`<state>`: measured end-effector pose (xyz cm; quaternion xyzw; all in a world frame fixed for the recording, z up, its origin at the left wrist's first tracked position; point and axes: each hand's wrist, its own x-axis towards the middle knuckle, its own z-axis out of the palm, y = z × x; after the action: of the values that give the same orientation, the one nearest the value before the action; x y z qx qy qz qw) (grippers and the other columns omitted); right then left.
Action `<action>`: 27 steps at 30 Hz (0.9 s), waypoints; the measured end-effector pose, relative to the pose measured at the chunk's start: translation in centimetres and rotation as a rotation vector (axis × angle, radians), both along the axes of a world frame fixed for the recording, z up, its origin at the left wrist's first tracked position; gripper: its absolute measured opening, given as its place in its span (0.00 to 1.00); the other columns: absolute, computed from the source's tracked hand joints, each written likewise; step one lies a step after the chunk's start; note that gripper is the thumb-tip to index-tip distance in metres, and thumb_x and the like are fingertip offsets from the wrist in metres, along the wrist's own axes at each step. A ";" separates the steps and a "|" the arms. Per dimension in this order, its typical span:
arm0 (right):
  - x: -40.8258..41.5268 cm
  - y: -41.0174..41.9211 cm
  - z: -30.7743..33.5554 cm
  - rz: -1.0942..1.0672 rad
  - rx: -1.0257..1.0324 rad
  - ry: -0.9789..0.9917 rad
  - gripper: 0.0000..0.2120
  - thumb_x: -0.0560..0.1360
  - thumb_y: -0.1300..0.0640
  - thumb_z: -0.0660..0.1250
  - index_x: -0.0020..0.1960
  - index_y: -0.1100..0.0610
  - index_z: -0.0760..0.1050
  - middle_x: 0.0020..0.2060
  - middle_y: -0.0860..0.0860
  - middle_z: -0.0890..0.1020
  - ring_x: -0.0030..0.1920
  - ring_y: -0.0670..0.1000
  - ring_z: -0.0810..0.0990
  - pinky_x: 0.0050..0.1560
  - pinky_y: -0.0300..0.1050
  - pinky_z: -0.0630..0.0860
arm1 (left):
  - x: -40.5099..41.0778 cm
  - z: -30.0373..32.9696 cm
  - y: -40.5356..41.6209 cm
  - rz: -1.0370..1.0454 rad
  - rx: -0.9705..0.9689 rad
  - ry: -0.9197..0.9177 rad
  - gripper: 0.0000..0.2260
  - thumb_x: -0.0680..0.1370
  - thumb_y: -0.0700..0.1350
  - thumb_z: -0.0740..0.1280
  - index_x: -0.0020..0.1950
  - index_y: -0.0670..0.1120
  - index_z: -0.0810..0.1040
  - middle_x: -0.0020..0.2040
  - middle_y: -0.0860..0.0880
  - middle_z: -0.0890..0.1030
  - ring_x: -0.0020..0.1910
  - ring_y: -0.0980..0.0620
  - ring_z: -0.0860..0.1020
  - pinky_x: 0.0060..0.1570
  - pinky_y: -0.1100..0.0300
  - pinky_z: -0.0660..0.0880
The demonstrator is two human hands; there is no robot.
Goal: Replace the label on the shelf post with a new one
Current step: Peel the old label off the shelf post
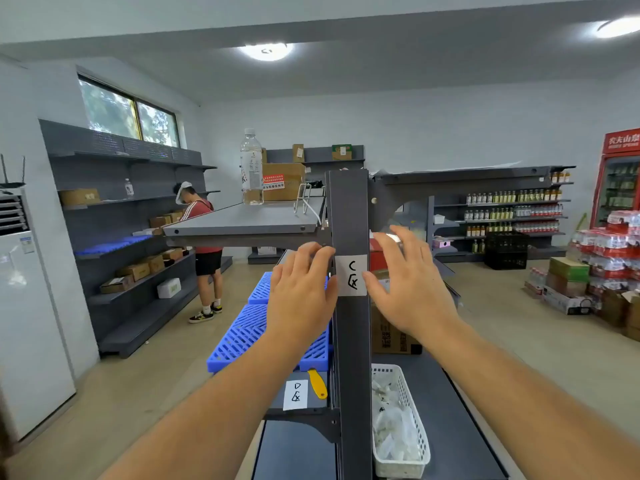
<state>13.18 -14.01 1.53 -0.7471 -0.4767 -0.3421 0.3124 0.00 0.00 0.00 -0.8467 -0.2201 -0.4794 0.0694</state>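
Head view: a white label [351, 274] marked "C" sits on the grey shelf post [349, 216]. Left hand [300, 289] presses its fingertips at the label's left edge; right hand [405, 282] hovers just beside the right edge, grip spread. Another label [295, 394] lies on the lower shelf [298, 441] beside a yellow scraper [318, 383].

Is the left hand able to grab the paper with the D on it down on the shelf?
Probably yes. The left hand is up at the post label, and the D label lies uncovered below beside the yellow scraper, with only open air between them.
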 end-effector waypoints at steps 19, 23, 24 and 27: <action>0.8 -0.5 -1.5 0.079 0.030 0.040 0.27 0.78 0.46 0.66 0.74 0.54 0.68 0.70 0.52 0.70 0.70 0.53 0.68 0.63 0.49 0.76 | 2.0 -1.4 -0.8 -0.110 -0.107 -0.098 0.13 0.81 0.45 0.69 0.66 0.46 0.77 0.64 0.49 0.80 0.62 0.50 0.77 0.61 0.60 0.70; 0.8 -0.5 -1.5 0.095 0.037 0.054 0.26 0.78 0.47 0.66 0.74 0.54 0.68 0.70 0.51 0.70 0.69 0.53 0.68 0.62 0.50 0.77 | 2.1 -0.7 -1.2 -0.127 -0.130 -0.155 0.09 0.81 0.43 0.70 0.60 0.45 0.79 0.57 0.48 0.82 0.56 0.49 0.79 0.55 0.63 0.67; 0.8 -0.5 -1.5 0.095 0.037 0.057 0.26 0.78 0.47 0.66 0.74 0.54 0.68 0.70 0.51 0.69 0.69 0.53 0.68 0.62 0.50 0.77 | 2.1 -0.6 -1.3 -0.134 -0.139 -0.162 0.08 0.81 0.43 0.70 0.59 0.45 0.80 0.57 0.48 0.82 0.55 0.48 0.79 0.55 0.63 0.68; 0.8 -0.4 -1.5 0.101 0.038 0.060 0.26 0.78 0.47 0.66 0.74 0.54 0.68 0.70 0.51 0.69 0.69 0.53 0.68 0.63 0.51 0.77 | 2.1 -0.3 -1.5 -0.150 -0.197 -0.169 0.06 0.81 0.43 0.69 0.58 0.45 0.79 0.56 0.49 0.81 0.53 0.51 0.77 0.53 0.64 0.70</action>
<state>13.97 -14.39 0.00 -0.7261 -0.4974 -0.3123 0.3576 2.06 -1.53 -0.27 -0.8201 -0.2071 -0.5289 -0.0689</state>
